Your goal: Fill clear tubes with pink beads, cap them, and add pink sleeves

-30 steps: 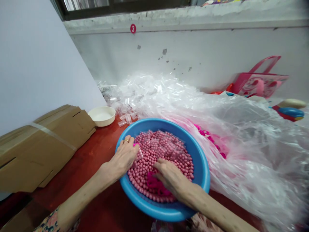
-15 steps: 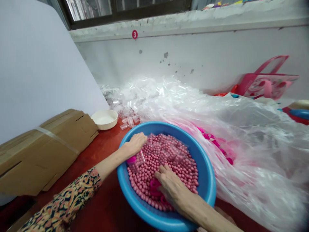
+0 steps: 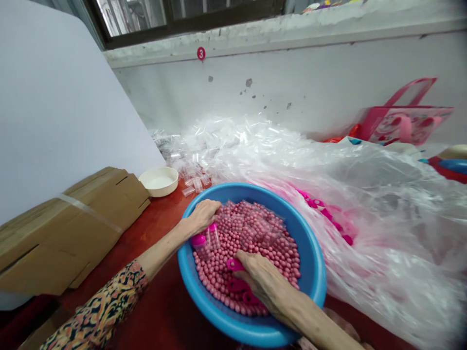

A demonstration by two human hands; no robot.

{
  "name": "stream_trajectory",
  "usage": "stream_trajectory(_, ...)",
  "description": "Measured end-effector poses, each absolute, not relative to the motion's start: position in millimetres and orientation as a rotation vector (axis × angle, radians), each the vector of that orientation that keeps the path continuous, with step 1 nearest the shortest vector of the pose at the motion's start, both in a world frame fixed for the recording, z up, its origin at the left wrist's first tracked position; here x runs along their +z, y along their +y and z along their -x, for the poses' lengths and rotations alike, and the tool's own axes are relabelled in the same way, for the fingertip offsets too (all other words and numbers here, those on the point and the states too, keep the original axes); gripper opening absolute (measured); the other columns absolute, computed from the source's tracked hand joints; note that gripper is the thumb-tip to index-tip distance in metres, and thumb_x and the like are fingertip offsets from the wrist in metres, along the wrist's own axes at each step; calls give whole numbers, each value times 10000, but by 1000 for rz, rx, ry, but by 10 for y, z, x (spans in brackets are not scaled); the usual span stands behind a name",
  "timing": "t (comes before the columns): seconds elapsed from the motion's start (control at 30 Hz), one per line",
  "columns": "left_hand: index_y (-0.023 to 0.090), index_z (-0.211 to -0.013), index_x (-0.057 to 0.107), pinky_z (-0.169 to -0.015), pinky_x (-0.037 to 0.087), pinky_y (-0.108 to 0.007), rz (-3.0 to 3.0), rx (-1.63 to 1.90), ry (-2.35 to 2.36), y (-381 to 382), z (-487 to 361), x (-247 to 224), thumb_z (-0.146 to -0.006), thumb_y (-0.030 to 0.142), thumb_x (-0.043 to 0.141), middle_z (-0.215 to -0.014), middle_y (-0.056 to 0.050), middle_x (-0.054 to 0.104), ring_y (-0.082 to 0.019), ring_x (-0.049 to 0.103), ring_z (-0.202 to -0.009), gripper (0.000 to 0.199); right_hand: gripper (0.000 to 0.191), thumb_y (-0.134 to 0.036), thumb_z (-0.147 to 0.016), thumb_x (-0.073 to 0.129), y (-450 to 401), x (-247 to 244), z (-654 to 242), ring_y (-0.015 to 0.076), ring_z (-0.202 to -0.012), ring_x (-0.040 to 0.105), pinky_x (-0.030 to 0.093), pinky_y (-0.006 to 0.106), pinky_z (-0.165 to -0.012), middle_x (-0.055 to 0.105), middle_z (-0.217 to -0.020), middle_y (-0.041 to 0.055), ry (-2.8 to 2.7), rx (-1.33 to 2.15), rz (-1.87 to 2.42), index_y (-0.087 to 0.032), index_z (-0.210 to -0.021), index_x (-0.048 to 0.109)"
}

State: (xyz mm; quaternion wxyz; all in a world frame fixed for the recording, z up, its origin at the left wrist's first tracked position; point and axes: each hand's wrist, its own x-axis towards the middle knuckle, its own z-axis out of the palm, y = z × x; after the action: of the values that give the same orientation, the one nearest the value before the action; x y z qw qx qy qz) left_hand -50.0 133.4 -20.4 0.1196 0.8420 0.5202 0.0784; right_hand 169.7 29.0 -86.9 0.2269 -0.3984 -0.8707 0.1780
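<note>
A blue basin [image 3: 316, 253] holds many round pink beads [image 3: 222, 287]. My left hand [image 3: 204, 214] is over its left side with fingers curled down; what they grip is hidden. Just below that hand lie small clear tubes [image 3: 212, 240] with bright pink caps [image 3: 199, 240]. Over the front of the beads, my right hand [image 3: 264, 279] pinches a bright pink plastic piece [image 3: 234, 265] with a small hole in it. More pink plastic pieces [image 3: 239, 285] rest on the beads under this hand. Clear tubes [image 3: 260, 226] also lie on the beads at the back.
Left of the basin are a white round dish [image 3: 159, 182] and a flattened cardboard box [image 3: 69, 228]. Loose clear tubes [image 3: 197, 182] are heaped behind. Clear plastic sheeting [image 3: 383, 209] covers the right side, with pink pieces [image 3: 324, 210] under it. A pink bag [image 3: 404, 124] is at the wall.
My right hand has lifted slightly, and a pink plastic piece now shows at its fingertips. My left hand has shifted slightly; a second pink cap shows beneath it.
</note>
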Motion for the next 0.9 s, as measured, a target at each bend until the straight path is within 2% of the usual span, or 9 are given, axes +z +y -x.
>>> stream_trajectory(0.1,147,-1074,578,-766,516,-404,-2321,403,1510,1324,511,-138,-873,294,553,-1069,-71,615,-200,614,-899,251,152,-220,-840,473,354,-724,-1604,135,-492,476,371,244,-526,571,-579,-4,-2366,573,1188,-196,-711,550)
stream_trajectory(0.2,140,-1016,581,-698,515,-358,-2131,629,1483,1288,535,-61,-866,286,560,-961,-46,621,-170,611,-795,210,175,-210,-819,498,380,-603,-1559,125,-472,439,313,252,-503,524,-544,-17,-2290,659,1236,-199,-644,496)
stream_trajectory(0.27,136,-972,561,-635,493,-308,-1978,768,1428,1231,545,5,-820,235,605,-843,-13,606,-141,585,-698,186,171,-227,-828,489,393,-531,-1553,130,-505,453,294,255,-509,530,-572,-12,-2220,714,1248,-199,-659,478)
stream_trajectory(0.37,142,-949,518,-577,443,-256,-1743,885,1290,1094,530,122,-710,160,650,-740,25,577,-110,542,-608,274,180,-261,-866,441,411,-395,-1551,124,-532,436,277,254,-515,513,-604,-15,-2100,810,1230,-198,-698,453)
stream_trajectory(0.5,137,-934,529,-576,427,-246,-1480,913,1102,875,424,242,-615,152,687,-712,24,596,-103,547,-592,357,229,-329,-923,368,395,-197,-1539,106,-548,414,305,228,-509,444,-630,-37,-1938,991,1118,-197,-746,430)
stream_trajectory(0.67,143,-972,575,-621,453,-235,-1196,1011,1003,644,211,245,-539,89,731,-764,19,618,-104,566,-663,463,264,-388,-928,391,309,-74,-1492,102,-578,444,362,214,-537,454,-649,-34,-1803,1188,976,-180,-796,485)
stream_trajectory(0.8,101,-754,644,-576,423,-189,-1014,1077,996,510,100,200,-511,123,785,-675,26,588,-64,512,-591,282,299,-401,-929,397,266,-50,-1456,97,-566,442,370,215,-533,465,-632,-29,-1708,1266,932,-168,-780,511)
stream_trajectory(0.9,109,-697,651,-595,409,-176,-940,1140,999,421,72,177,-543,178,796,-637,38,565,-57,490,-598,223,258,-403,-892,483,288,-30,-1479,101,-581,455,385,211,-526,492,-654,-24,-1596,1307,927,-159,-882,568)
